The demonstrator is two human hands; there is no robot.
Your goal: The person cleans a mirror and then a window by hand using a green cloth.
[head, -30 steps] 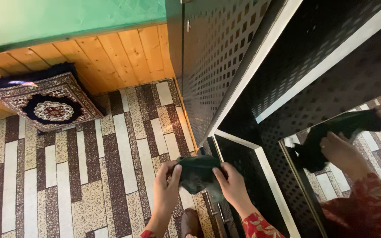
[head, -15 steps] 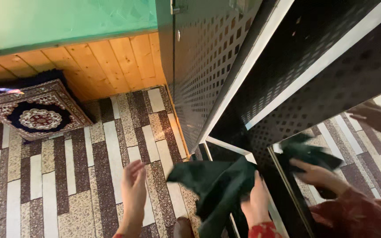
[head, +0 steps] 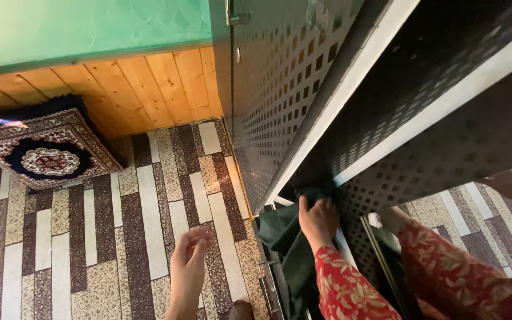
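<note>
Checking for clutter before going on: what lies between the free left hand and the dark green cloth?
Head view: only bare striped floor separates the left hand from the dark green cloth, which the right hand holds.

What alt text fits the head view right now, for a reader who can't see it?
The right hand presses a dark green cloth into a black perforated cabinet, while the left hand hangs open above the striped floor. A patterned rug lies by a wood-panelled wall.
</note>
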